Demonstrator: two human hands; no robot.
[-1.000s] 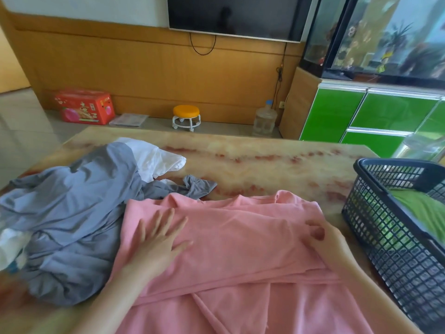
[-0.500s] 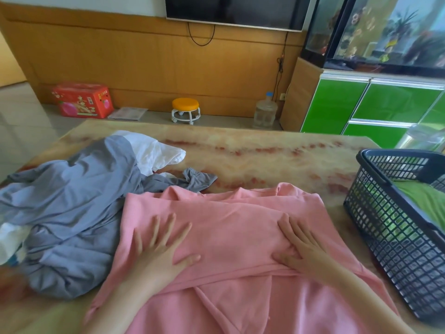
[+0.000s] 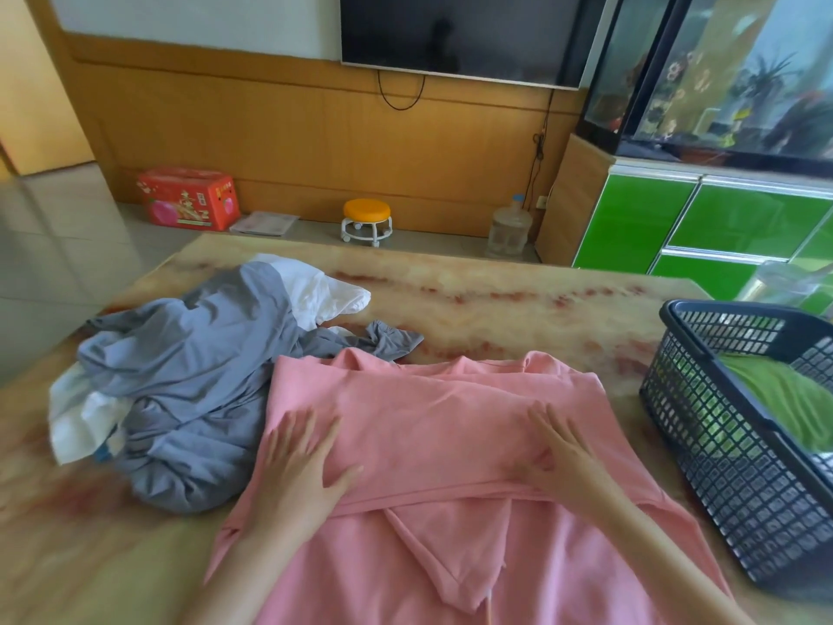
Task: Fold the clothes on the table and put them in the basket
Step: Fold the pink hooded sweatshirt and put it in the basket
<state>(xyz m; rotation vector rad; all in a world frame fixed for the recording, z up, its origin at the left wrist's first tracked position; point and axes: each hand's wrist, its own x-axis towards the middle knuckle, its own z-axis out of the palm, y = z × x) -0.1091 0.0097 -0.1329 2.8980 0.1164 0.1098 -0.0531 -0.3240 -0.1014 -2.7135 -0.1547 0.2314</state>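
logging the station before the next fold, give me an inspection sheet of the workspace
surface: marble-patterned table
job's things: pink garment part-folded; grey garment, white garment heaped left; basket at right holds green garment
clutter: blurred clear plastic item behind basket
hands: left hand, right hand flat on pink garment
cables: black cable loops under TV
surroundings: red carton, orange stool, water jug, fish tank, green cabinet

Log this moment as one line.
left hand: flat on pink garment | right hand: flat on it | basket: green cloth inside | grey garment: unfolded
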